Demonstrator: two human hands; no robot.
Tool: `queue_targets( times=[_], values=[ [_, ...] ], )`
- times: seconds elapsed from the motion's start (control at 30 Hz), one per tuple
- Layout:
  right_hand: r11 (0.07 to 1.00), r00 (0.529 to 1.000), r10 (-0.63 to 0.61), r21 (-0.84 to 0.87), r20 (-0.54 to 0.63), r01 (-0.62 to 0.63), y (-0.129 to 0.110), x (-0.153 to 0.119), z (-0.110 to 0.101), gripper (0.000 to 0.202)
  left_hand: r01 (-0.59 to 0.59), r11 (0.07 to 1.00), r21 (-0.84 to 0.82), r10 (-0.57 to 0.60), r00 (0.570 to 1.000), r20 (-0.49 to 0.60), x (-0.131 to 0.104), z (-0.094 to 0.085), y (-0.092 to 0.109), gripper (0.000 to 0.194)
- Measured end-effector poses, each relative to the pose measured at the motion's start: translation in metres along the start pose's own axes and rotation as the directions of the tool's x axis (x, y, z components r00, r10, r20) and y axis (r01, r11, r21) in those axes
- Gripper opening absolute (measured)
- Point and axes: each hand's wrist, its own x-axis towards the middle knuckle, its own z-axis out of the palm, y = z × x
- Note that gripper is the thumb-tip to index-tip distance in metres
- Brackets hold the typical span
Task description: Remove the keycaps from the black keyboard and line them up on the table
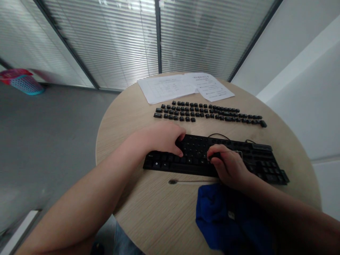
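Note:
A black keyboard (183, 169) lies across the round table, with keycaps gone from part of it and bare key positions showing. My left hand (164, 139) holds the keyboard down at its left part, fingers by the far edge and thumb on the keys. Over the middle of the keyboard, my right hand (231, 164) pinches a small dark-handled tool (216, 156) with a thin wire loop, which looks like a keycap puller. Its tip is partly hidden by the fingers. Beyond the keyboard, loose black keycaps (187, 109) stand in several rows.
Printed papers (170, 88) lie at the table's far edge. A thin stick with a dark bristly end (172, 181) rests before the keyboard. Blue cloth (212, 216) is bunched under my right forearm. A blue and red basket (26, 84) stands on the floor at left.

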Motion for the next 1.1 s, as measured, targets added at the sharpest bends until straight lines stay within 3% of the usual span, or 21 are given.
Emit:
queue_targets(
  times=[0.17,0.33,0.47,0.63,0.73,0.8,0.9,1.1],
  values=[
    [0.998,0.999,0.041,0.045,-0.006,-0.041,0.001,-0.003,0.004,0.014,0.012,1.0,0.002,-0.012,1.0,-0.005,0.0,0.001,0.0,0.04],
    [0.909,0.942,0.314,0.323,-0.117,-0.263,0.007,-0.015,0.013,0.014,0.018,1.0,0.005,-0.018,1.0,-0.001,0.0,0.002,0.001,0.041],
    [0.929,0.981,0.18,0.34,-0.074,-0.145,0.01,-0.021,0.014,0.006,0.001,1.0,0.0,-0.001,1.0,-0.026,0.0,0.003,-0.002,0.041],
    [0.883,0.966,0.194,0.46,-0.173,-0.094,0.005,-0.018,0.006,0.02,-0.144,0.966,-0.214,0.116,0.983,-0.139,0.0,-0.002,-0.012,0.033],
    [0.87,0.97,0.16,0.49,-0.184,-0.051,0.0,-0.012,-0.001,0.028,-0.323,0.827,-0.461,0.221,0.939,-0.262,0.001,-0.003,-0.013,0.04],
    [0.865,0.978,0.135,0.5,-0.16,-0.038,-0.002,-0.008,-0.005,0.031,-0.385,0.714,-0.584,0.269,0.922,-0.278,0.002,-0.002,-0.01,0.044],
    [0.849,0.988,0.11,0.527,-0.108,-0.036,-0.003,-0.005,-0.009,0.034,-0.381,0.641,-0.666,0.3,0.923,-0.239,0.003,0.0,-0.004,0.038],
    [0.879,0.994,0.034,0.476,-0.101,0.018,-0.003,-0.004,-0.015,0.033,-0.32,0.561,-0.764,0.23,0.946,-0.227,0.004,0.002,-0.001,0.027]
  ],
)
